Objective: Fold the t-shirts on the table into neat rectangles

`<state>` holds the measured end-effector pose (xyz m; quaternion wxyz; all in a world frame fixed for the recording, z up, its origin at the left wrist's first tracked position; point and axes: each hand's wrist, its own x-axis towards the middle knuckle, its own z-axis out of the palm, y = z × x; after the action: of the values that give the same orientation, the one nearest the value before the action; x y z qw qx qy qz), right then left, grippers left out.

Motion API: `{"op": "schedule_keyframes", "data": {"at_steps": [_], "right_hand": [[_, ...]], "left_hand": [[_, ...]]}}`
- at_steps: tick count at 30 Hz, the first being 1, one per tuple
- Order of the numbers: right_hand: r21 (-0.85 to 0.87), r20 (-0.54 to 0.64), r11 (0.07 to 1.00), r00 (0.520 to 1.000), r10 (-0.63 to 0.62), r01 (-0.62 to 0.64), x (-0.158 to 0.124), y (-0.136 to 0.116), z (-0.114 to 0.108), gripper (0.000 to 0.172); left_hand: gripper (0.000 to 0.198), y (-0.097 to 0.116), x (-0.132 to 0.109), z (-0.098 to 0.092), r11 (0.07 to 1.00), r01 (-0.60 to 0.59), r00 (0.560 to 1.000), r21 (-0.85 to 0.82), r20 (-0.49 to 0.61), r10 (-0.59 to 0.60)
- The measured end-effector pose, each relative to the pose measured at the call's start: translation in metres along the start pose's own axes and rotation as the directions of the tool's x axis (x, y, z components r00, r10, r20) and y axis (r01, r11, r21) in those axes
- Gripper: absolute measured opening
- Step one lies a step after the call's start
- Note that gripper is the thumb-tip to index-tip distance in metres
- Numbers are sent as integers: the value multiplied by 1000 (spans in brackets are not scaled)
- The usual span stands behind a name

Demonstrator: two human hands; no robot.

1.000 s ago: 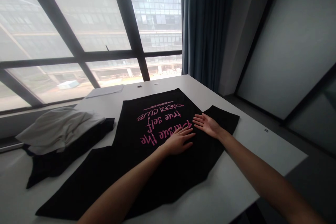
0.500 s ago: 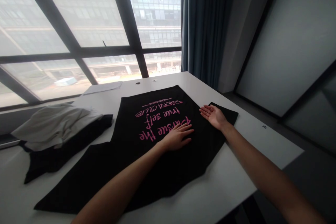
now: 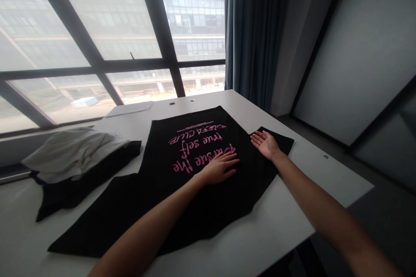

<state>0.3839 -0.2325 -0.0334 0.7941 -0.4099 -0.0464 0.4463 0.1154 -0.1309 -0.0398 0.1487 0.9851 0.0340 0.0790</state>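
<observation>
A black T-shirt (image 3: 169,190) with pink lettering lies spread flat on the white table (image 3: 286,216), its hem toward the window. My left hand (image 3: 218,168) rests palm down on the shirt just below the lettering, fingers stretched out. My right hand (image 3: 265,143) lies open with the palm up on the shirt's right sleeve (image 3: 281,142), fingers extended. Neither hand grips any cloth.
A pile of folded clothes, white (image 3: 74,151) on top of black (image 3: 84,181), sits at the table's left. A sheet of paper (image 3: 130,108) lies near the window. A blue curtain (image 3: 253,30) hangs at the back. The table edge runs along the right.
My right hand has slid to the right, off the shirt's body and onto the right sleeve. My left hand has stayed where it was.
</observation>
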Motion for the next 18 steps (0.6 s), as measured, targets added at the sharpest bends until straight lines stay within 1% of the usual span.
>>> {"op": "schedule_keyframes", "data": {"at_steps": [2,4,7,9,11,13,15,18], "right_hand": [[29,33,999,999,-38,37,-2,-3,1,23],[27,129,999,991,-21,18,-8,0,6,27],[-59,295,996,952,81,-67,-19,12,17,31],[-162,356,978,916,184,-134,-25,22,22,32],[-251,349,948,895,279,-197,-26,28,24,31],[-283,308,928,893,328,-243,-22,27,20,30],[-253,258,934,913,316,-252,-14,20,12,29],[-169,148,966,964,220,-194,-1,2,-3,29]], "left_hand": [[52,-1,0,0,1000,-3,1000,1,-5,3],[52,-1,-1,0,1000,-3,1000,0,-6,3],[52,1,-1,-1,1000,-1,1000,3,-1,1],[51,2,0,-1,1000,5,1000,1,-1,-5],[51,3,0,-2,1000,8,1000,-8,-1,-8],[51,4,0,-3,1000,14,1000,-15,4,-13],[51,5,1,-3,1000,17,1000,-15,10,-17],[51,4,1,-3,1000,11,1000,-5,12,-11]]}}
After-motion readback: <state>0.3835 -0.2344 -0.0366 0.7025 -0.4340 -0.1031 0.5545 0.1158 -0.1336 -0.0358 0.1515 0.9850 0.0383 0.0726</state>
